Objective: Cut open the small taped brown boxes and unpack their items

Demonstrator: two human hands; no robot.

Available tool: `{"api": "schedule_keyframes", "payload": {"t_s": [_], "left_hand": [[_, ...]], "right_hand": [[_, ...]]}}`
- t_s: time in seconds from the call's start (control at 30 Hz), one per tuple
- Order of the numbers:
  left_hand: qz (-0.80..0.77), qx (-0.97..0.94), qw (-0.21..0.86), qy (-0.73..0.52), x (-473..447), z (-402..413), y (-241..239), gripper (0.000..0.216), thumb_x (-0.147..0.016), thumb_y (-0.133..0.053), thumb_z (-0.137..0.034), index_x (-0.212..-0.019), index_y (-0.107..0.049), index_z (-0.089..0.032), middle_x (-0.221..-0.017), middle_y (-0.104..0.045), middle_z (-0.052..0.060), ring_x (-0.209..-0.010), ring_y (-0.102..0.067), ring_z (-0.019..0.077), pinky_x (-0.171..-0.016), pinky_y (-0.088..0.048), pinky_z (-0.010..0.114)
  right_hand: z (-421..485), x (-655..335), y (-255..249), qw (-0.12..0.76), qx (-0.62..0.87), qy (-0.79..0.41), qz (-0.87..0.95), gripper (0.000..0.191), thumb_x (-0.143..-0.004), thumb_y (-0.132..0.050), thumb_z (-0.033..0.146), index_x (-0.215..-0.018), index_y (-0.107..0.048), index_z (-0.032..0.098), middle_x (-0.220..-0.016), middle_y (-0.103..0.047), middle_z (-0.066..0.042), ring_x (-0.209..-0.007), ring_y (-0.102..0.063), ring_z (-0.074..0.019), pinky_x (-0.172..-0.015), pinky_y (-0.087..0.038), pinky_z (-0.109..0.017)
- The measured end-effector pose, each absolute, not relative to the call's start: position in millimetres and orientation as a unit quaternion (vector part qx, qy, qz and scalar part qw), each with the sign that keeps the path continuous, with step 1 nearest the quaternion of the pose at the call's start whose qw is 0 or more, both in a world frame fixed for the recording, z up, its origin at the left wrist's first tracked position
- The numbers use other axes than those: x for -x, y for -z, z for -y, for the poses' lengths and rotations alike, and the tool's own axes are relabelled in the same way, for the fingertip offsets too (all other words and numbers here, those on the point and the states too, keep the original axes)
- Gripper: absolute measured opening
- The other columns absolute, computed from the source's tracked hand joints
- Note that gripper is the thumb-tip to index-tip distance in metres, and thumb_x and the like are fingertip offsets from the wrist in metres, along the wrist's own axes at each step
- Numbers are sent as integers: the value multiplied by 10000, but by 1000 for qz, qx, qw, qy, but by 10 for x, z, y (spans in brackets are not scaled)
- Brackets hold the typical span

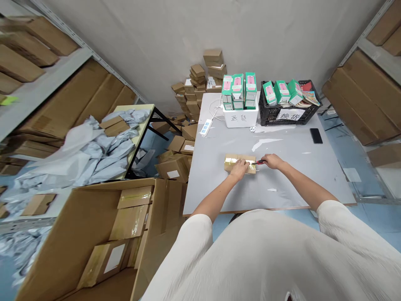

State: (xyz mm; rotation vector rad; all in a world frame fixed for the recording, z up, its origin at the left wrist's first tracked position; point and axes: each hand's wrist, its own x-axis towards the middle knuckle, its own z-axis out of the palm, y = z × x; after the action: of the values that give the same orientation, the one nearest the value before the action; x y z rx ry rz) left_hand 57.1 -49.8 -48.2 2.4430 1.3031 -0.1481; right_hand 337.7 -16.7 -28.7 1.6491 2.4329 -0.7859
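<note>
A small brown cardboard box [230, 166] with shiny tape along its top lies on the grey table. My left hand [239, 168] presses on the box from the near side, its fingers curled over the top and holding it in place. In my right hand [272, 161] is a red and black utility knife [260, 162], with the fingers wrapped round the handle. The knife's front end is at the right end of the box, over the tape. Whether the blade has entered the tape is too small to tell.
Behind the box stand a white bin [239, 118] and a black crate [283, 113], both holding green boxes. A phone [316, 136] lies at right, a power strip [206, 127] at left. Paper scraps [266, 143] dot the table [216, 192]. A large open carton [166, 205] stands left.
</note>
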Motion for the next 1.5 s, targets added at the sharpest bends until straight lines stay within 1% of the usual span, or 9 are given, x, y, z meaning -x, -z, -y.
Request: {"api": "schedule_keyframes", "payload": {"t_s": [0.13, 0.33, 0.53, 0.67, 0.77, 0.87, 1.07, 1.23, 1.5], "left_hand": [[-465, -864, 184, 53, -569, 490, 497, 625, -852, -738, -55, -1405, -531, -260, -1426, -554, 152, -1349, -548, 349, -1122, -475, 471], [-460, -865, 181, 85, -570, 449, 486, 578, -901, -733, -109, -1426, -534, -245, -1450, -534, 155, -1310, -578, 342, -1094, -487, 451], [-461, -863, 192, 74, -565, 435, 483, 580, -890, -755, -100, -1412, -557, -258, -1426, -543, 147, -1323, -574, 346, -1093, -501, 452], [-458, -864, 196, 77, -567, 429, 489, 599, -884, -756, -81, -1417, -553, -267, -1437, -531, 146, -1334, -570, 350, -1086, -506, 449], [-457, -864, 194, 90, -569, 422, 490, 604, -896, -759, -93, -1434, -543, -264, -1448, -523, 150, -1326, -580, 354, -1083, -507, 451], [-459, -863, 192, 90, -570, 418, 500, 594, -908, -758, -105, -1439, -544, -260, -1456, -520, 152, -1360, -560, 364, -1096, -506, 455], [-446, -868, 195, 93, -583, 410, 530, 656, -868, -751, -33, -1445, -533, -254, -1455, -528, 144, -1378, -549, 339, -1149, -482, 454], [-445, -871, 193, 82, -577, 399, 551, 628, -890, -764, -74, -1449, -543, -258, -1450, -529, 141, -1386, -551, 341, -1179, -469, 469], [-440, -873, 196, 79, -559, 382, 608, 685, -876, -768, -60, -1483, -532, -271, -1467, -511, 144, -1336, -590, 330, -1203, -437, 490]], "right_hand": [[61, -3303, 287, 75, -529, 246, -808, 219, -1001, -638, 293, -1096, -835, 291, -1129, -769, -122, -1042, -715, -308, -921, -479, -390], [-28, -3400, 304, 79, -539, 319, -776, 125, -921, -737, 339, -970, -835, 278, -966, -796, -98, -939, -712, -298, -798, -486, -356], [16, -3597, 299, 83, -536, 389, -745, 187, -889, -751, 441, -941, -833, 281, -797, -763, -37, -791, -676, -239, -712, -473, -319], [-35, -3486, 266, 94, -524, 348, -772, 166, -899, -711, 372, -976, -831, 286, -876, -785, -57, -820, -687, -248, -712, -463, -320], [-106, -3322, 236, 107, -525, 294, -791, 105, -874, -726, 302, -923, -817, 283, -951, -797, -87, -881, -702, -271, -748, -460, -330], [-115, -3307, 216, 120, -533, 328, -771, 58, -867, -757, 303, -888, -806, 281, -902, -779, -78, -861, -695, -265, -761, -452, -328], [73, -3612, 254, 111, -521, 427, -731, 264, -916, -683, 421, -1075, -804, 249, -907, -749, -51, -830, -642, -224, -716, -438, -299], [256, -3592, 398, 59, -529, 488, -692, 400, -921, -643, 562, -1141, -777, 256, -836, -689, -7, -754, -586, -191, -677, -426, -274], [247, -3635, 468, 48, -529, 509, -677, 347, -881, -694, 539, -1057, -806, 261, -766, -682, -3, -697, -569, -184, -647, -417, -284]]}}
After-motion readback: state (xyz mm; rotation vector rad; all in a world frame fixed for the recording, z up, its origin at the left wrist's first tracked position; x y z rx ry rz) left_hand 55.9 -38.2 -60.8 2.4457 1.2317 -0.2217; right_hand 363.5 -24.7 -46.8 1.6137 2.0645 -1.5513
